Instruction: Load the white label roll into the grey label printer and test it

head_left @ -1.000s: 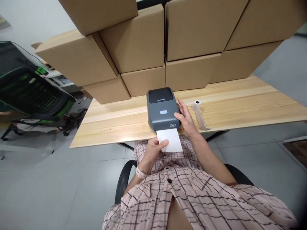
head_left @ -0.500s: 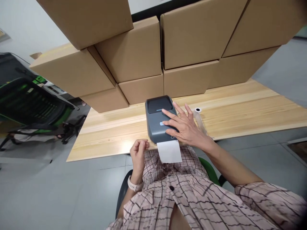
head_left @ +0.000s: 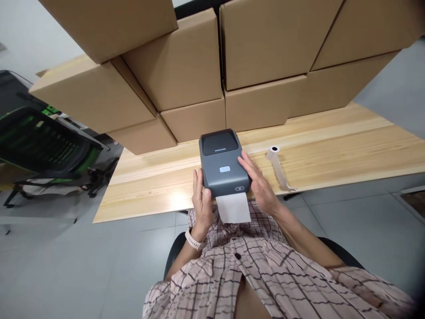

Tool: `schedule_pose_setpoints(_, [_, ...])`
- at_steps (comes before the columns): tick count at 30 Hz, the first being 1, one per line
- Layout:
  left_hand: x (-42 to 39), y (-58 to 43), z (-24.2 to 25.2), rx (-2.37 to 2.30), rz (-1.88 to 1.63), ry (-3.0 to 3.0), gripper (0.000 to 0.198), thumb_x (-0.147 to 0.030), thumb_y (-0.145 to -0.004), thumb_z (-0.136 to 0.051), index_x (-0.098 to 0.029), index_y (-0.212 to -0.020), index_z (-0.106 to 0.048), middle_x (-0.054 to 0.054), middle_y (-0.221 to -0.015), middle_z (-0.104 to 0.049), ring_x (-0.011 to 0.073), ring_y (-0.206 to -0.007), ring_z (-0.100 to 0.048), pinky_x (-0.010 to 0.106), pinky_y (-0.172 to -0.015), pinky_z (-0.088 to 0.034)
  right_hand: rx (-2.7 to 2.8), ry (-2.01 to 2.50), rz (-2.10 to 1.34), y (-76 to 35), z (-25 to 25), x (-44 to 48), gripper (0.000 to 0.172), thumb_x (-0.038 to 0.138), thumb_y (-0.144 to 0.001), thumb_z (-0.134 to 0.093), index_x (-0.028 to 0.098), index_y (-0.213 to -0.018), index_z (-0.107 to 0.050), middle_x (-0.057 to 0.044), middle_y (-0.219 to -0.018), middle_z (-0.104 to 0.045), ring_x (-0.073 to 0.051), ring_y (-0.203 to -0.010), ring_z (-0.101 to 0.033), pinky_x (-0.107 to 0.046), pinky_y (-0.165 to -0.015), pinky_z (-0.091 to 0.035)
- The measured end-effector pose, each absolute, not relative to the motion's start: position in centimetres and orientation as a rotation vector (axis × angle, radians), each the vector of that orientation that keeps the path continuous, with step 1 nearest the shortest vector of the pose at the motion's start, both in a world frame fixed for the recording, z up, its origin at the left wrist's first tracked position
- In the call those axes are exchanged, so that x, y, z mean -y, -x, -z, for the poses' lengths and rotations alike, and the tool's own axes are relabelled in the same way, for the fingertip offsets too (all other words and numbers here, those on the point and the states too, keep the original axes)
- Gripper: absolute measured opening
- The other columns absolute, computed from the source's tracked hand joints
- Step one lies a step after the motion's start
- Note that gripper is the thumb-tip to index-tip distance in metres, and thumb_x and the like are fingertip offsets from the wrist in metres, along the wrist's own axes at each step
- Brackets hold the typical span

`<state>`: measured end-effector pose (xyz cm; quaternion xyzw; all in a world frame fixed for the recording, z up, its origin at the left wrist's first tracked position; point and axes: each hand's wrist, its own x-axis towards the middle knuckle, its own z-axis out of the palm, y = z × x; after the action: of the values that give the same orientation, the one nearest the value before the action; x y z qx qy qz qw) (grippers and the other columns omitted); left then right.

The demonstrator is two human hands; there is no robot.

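A dark grey label printer (head_left: 223, 163) sits at the near edge of a light wooden table (head_left: 332, 150). A white paper label (head_left: 233, 208) hangs out of its front slot over the table edge. My left hand (head_left: 202, 201) presses flat against the printer's left side, fingers extended. My right hand (head_left: 258, 184) lies against its right side, fingers also stretched along the casing. Both hands clasp the printer between them.
Several large cardboard boxes (head_left: 186, 66) are stacked along the back of the table, right behind the printer. A small white roll core with a trailing clear strip (head_left: 277, 165) lies to the right. A black and green chair (head_left: 46, 141) stands on the grey floor at left.
My left hand let go of the label, curled up briefly, then moved onto the printer's left side. My right hand left the printer's top and settled on its right side.
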<state>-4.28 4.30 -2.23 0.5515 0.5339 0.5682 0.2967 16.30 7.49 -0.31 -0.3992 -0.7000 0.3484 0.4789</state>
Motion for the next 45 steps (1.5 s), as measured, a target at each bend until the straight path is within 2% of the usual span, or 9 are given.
schedule_pose_setpoints(4, [-4.1,3.9,2.5,-1.344,-1.533,-1.363,0.073,-0.063,-0.102,-0.052,-0.031,-0.166,-0.039,0.005,-0.180,-0.028,0.0274,-0.169,-0.022,0.046,-0.138,-0.021,1.476,0.907,-0.914,-15.2,0.0,-7.5,0.071,0.071,-0.106,-0.032,0.042,-0.170,-0.028,0.004,-0.174,-0.039,-0.026,-0.165,-0.031,-0.053,-0.139,-0.023])
schedule_pose_setpoints(8, [-3.8,3.2,2.9,-1.280,-1.535,-1.252,0.074,-0.062,-0.102,-0.052,-0.029,-0.167,-0.038,0.008,-0.179,-0.032,0.0275,-0.165,-0.033,0.039,-0.133,-0.034,1.221,0.954,-0.954,-14.9,3.0,-7.6,0.061,0.061,-0.110,-0.034,0.037,-0.164,-0.042,0.003,-0.173,-0.041,-0.023,-0.163,-0.036,-0.048,-0.138,-0.026])
schedule_pose_setpoints(13, [-3.8,3.3,3.6,-1.331,-1.566,-1.333,0.072,-0.066,-0.103,-0.044,-0.030,-0.166,-0.041,0.005,-0.178,-0.033,0.0274,-0.168,-0.022,0.044,-0.138,-0.024,1.286,1.000,-0.920,-15.1,4.9,-7.2,0.058,0.059,-0.111,-0.029,0.039,-0.163,-0.045,0.006,-0.173,-0.042,-0.023,-0.164,-0.033,-0.051,-0.139,-0.021])
schedule_pose_setpoints(18, [-5.3,4.3,2.8,-1.370,-1.617,-1.467,0.064,-0.066,-0.106,-0.034,-0.036,-0.159,-0.052,-0.002,-0.177,-0.036,0.0264,-0.170,-0.016,0.047,-0.139,-0.020,1.455,1.123,-0.763,-16.0,2.3,-7.8,0.064,0.068,-0.108,-0.020,0.044,-0.162,-0.045,0.006,-0.174,-0.039,-0.029,-0.167,-0.025,-0.057,-0.139,-0.017])
schedule_pose_setpoints(22, [-9.2,5.7,0.0,-1.248,-1.764,-1.559,0.062,-0.067,-0.106,-0.032,-0.035,-0.148,-0.064,0.000,-0.165,-0.054,0.0266,-0.164,-0.034,0.048,-0.136,-0.028,1.595,1.129,-0.534,-16.1,-2.3,-10.4,0.073,0.077,-0.104,-0.016,0.044,-0.165,-0.039,0.002,-0.177,-0.031,-0.036,-0.167,-0.021,-0.066,-0.135,-0.014])
schedule_pose_setpoints(28, [-15.1,7.2,-1.6,-1.289,-1.675,-1.507,0.051,-0.053,-0.095,-0.067,-0.028,-0.140,-0.067,0.009,-0.153,-0.064,0.0291,-0.151,-0.053,0.049,-0.130,-0.036,1.694,1.037,-0.423,-15.3,-7.3,-18.3,0.068,0.072,-0.107,-0.018,0.042,-0.168,-0.027,-0.002,-0.175,-0.030,-0.037,-0.169,-0.006,-0.072,-0.131,-0.020])
schedule_pose_setpoints(32, [-15.8,7.5,-0.1,-1.504,-1.351,-1.457,0.058,-0.032,-0.084,-0.074,-0.021,-0.140,-0.066,0.016,-0.152,-0.064,0.0339,-0.144,-0.056,0.050,-0.116,-0.048,1.738,1.051,-0.352,-15.4,-8.5,-23.5,0.067,0.071,-0.108,-0.022,0.038,-0.166,-0.032,-0.006,-0.173,-0.037,-0.035,-0.168,-0.016,-0.069,-0.133,-0.017])
schedule_pose_setpoints(40, [-15.3,7.6,-2.3,-1.745,-0.899,-1.633,0.073,-0.028,-0.079,-0.068,-0.016,-0.151,-0.059,0.005,-0.086,-0.072,0.0211,-0.075,-0.060,0.035,-0.074,-0.046,1.801,1.237,-0.423,-15.2,-10.9,-29.0,0.072,0.064,-0.112,-0.023,0.017,-0.166,-0.026,-0.014,-0.167,-0.047,-0.034,-0.157,-0.043,-0.056,-0.128,-0.032])
schedule_pose_setpoints(45, [-15.5,7.4,-3.3,-1.733,-0.811,-1.671,0.078,-0.023,-0.078,-0.063,-0.017,-0.155,-0.055,-0.001,-0.061,-0.061,0.0208,-0.061,-0.053,0.036,-0.070,-0.040,1.841,1.210,-0.362,-15.7,-10.8,-28.2,0.081,0.061,-0.104,-0.048,0.024,-0.169,-0.017,-0.016,-0.173,-0.036,-0.040,-0.158,-0.041,-0.066,-0.128,-0.031])
